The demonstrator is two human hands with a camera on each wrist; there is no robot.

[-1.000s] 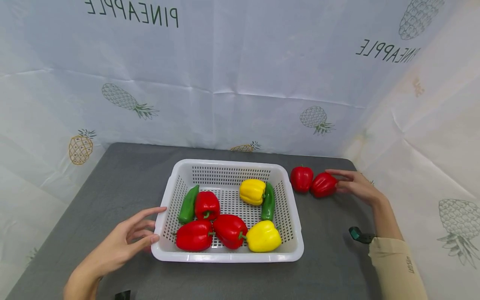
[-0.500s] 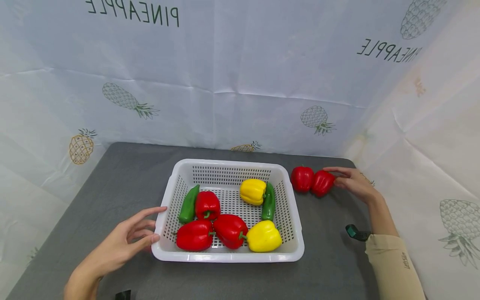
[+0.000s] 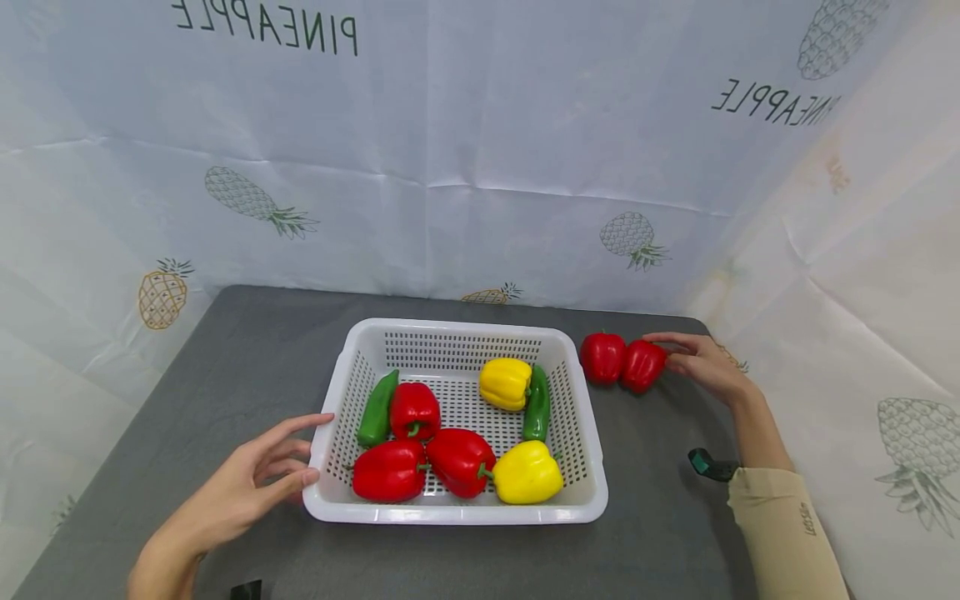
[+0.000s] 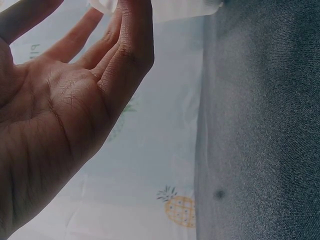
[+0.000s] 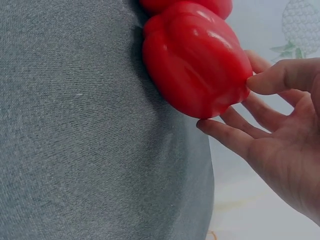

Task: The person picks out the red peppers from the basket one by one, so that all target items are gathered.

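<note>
A white perforated plastic basket stands mid-table, with red bell peppers, yellow bell peppers and green chili peppers inside. At its left side is my left hand, index fingertip and thumb at the rim and the fingers relaxed. Right of the basket, two red bell peppers lie side by side on the table. My right hand touches the right-hand red bell pepper with extended fingertips. In the right wrist view, thumb and fingertips meet that pepper's end, with the palm off it. The other red bell pepper sits beside the basket.
The table has a dark grey cover. White pineapple-print sheets hang behind it and along its sides. A black strap end sticks out near the right wrist, and a dark piece shows at the front left.
My right hand has moved slightly left, and its red bell pepper has shifted left and turned, closer against the other one. The left hand and basket stay put.
</note>
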